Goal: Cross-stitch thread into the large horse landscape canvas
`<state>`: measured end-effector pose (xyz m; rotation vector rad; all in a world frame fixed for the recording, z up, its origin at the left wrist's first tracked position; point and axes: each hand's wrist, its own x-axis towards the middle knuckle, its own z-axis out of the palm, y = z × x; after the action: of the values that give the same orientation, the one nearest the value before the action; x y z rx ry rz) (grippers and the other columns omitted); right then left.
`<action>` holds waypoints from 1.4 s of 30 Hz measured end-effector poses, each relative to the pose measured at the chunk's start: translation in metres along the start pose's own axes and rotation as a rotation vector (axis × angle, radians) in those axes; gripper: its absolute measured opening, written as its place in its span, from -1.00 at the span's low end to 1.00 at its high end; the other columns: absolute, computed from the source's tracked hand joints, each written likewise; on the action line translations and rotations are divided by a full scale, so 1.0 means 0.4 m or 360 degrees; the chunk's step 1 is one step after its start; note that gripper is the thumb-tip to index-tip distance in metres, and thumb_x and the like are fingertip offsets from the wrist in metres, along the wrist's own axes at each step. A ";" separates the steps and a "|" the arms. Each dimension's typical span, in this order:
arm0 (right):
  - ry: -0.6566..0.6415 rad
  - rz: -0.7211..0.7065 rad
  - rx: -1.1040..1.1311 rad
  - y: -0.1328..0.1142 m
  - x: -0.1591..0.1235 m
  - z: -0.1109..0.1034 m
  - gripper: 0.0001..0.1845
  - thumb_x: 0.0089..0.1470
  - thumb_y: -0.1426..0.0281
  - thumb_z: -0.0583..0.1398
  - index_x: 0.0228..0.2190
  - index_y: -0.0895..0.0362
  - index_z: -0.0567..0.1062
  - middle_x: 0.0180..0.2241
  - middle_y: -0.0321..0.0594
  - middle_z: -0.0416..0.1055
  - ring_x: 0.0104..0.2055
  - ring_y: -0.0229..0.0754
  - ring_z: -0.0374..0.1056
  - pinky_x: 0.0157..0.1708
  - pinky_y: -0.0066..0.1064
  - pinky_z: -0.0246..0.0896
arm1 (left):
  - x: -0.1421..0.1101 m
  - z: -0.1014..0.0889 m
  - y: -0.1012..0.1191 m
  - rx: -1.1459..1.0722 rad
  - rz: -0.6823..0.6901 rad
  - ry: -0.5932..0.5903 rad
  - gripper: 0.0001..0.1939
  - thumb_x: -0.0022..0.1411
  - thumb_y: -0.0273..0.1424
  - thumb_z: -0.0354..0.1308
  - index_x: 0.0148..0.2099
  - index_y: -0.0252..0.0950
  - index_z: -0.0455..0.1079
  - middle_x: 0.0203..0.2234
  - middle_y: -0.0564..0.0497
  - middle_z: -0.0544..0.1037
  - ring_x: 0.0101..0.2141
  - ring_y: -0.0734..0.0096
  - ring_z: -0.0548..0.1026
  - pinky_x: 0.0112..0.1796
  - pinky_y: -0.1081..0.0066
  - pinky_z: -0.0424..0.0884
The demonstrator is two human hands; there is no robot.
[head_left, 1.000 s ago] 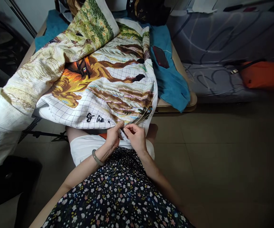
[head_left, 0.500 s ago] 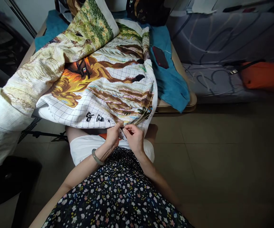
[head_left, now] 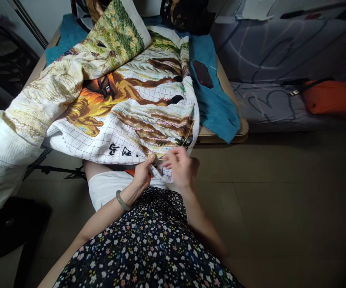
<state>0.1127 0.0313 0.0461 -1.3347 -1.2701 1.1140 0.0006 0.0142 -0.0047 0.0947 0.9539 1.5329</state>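
A large cross-stitch cloth [head_left: 125, 108] with a horse picture on gridded white fabric is draped over the table and hangs onto my lap. My left hand [head_left: 143, 173], with a jade bangle on the wrist, pinches the near hem of the cloth between thumb and fingers. My right hand [head_left: 182, 168] is just right of it, lifted slightly off the hem and smeared by motion. Its fingers look loosely curled, and a thin yellowish thread [head_left: 187, 138] runs along the cloth edge above it. Whether it holds a needle I cannot see.
A teal towel [head_left: 217, 104] covers the wooden table [head_left: 241, 130], with a dark phone [head_left: 203, 73] lying on it. A grey patterned sofa [head_left: 281, 60] with an orange cushion [head_left: 335, 98] stands at the right. A dark bag [head_left: 187, 14] sits at the back. Tiled floor lies to the right.
My right hand has pulled away from the hem, moving right and slightly up, and is now blurred. My left hand stays pinched on the cloth edge.
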 end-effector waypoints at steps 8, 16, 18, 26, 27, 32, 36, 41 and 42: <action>0.0871 -0.0824 0.0923 -0.163 0.059 -0.295 -0.66 0.20 0.43 -0.02 -0.61 0.08 0.24 -0.73 -0.55 0.05 -0.74 -0.52 -0.05 -0.15 -0.35 0.35 | 0.007 -0.001 -0.008 -0.0049 0.0021 0.0096 -0.62 -0.25 -0.43 0.42 -0.28 -0.34 0.49 -0.33 -0.06 0.58 -0.18 0.31 0.50 -0.06 0.32 0.34; -0.0288 0.0027 0.0120 0.028 -0.034 -0.042 -0.81 0.12 0.23 0.12 -0.39 0.09 0.32 -0.73 -0.48 0.18 -0.75 -0.42 0.04 -0.75 -0.58 0.00 | -0.005 0.007 0.003 -0.0020 -0.0008 0.0143 -0.69 -0.28 -0.40 0.43 -0.41 -0.35 0.47 -0.52 0.02 0.52 -0.32 0.37 0.48 -0.17 0.35 0.34; -0.0449 0.0043 -0.0149 0.051 -0.049 -0.008 -0.84 0.11 0.29 0.11 -0.33 0.12 0.39 -0.66 -0.41 0.30 -0.71 -0.41 0.11 -0.70 -0.57 0.03 | -0.007 0.008 0.007 0.0001 -0.0001 0.0140 -0.71 -0.27 -0.41 0.42 -0.43 -0.35 0.46 -0.55 0.05 0.50 -0.38 0.41 0.46 -0.21 0.38 0.33; -0.0278 -0.0155 -0.0465 0.055 -0.052 0.018 -0.76 0.09 0.33 0.09 -0.29 0.15 0.51 -0.66 -0.33 0.37 -0.62 -0.30 0.28 -0.57 -0.49 0.17 | -0.004 0.005 0.005 -0.0018 -0.0002 0.0093 -0.70 -0.26 -0.42 0.42 -0.40 -0.33 0.46 -0.54 0.08 0.48 -0.45 0.48 0.42 -0.29 0.42 0.32; -0.0280 -0.0158 -0.0468 0.056 -0.052 0.019 -0.76 0.09 0.34 0.09 -0.29 0.16 0.51 -0.67 -0.33 0.37 -0.62 -0.30 0.27 -0.57 -0.49 0.16 | -0.003 0.004 0.005 -0.0019 -0.0002 0.0093 -0.70 -0.26 -0.42 0.42 -0.40 -0.33 0.46 -0.54 0.08 0.48 -0.45 0.49 0.42 -0.29 0.42 0.31; -0.0292 -0.0158 -0.0484 0.059 -0.051 0.022 -0.76 0.09 0.36 0.08 -0.29 0.17 0.51 -0.67 -0.33 0.36 -0.63 -0.32 0.27 -0.57 -0.50 0.17 | -0.004 0.005 0.005 -0.0021 -0.0003 0.0087 -0.74 -0.25 -0.42 0.41 -0.43 -0.35 0.46 -0.53 0.07 0.49 -0.46 0.51 0.41 -0.30 0.43 0.30; -0.0259 -0.0128 -0.0500 0.057 -0.048 0.031 -0.79 0.08 0.34 0.09 -0.33 0.17 0.48 -0.67 -0.33 0.36 -0.66 -0.33 0.23 -0.60 -0.51 0.13 | -0.007 0.007 0.007 -0.0029 0.0034 0.0069 -0.74 -0.25 -0.44 0.41 -0.43 -0.35 0.45 -0.53 0.08 0.48 -0.47 0.52 0.40 -0.31 0.43 0.31; -0.0253 -0.0057 -0.0333 0.069 -0.048 0.043 -0.83 0.05 0.30 0.14 -0.40 0.16 0.44 -0.60 -0.30 0.40 -0.61 -0.32 0.27 -0.56 -0.51 0.19 | -0.003 0.006 0.008 0.0021 0.0058 0.0053 -0.71 -0.25 -0.44 0.41 -0.41 -0.35 0.44 -0.53 0.09 0.47 -0.48 0.53 0.40 -0.32 0.44 0.32; -0.0242 -0.0056 -0.0299 0.074 -0.049 0.045 -0.83 0.03 0.30 0.16 -0.43 0.16 0.44 -0.56 -0.28 0.42 -0.57 -0.31 0.29 -0.53 -0.50 0.21 | -0.001 0.007 0.008 0.0043 0.0074 0.0067 -0.71 -0.26 -0.44 0.41 -0.40 -0.34 0.43 -0.52 0.08 0.48 -0.48 0.53 0.40 -0.32 0.45 0.32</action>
<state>0.0981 0.0123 0.0145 -1.3795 -1.5357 1.1103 -0.0002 0.0154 -0.0009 0.1048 1.0120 1.5707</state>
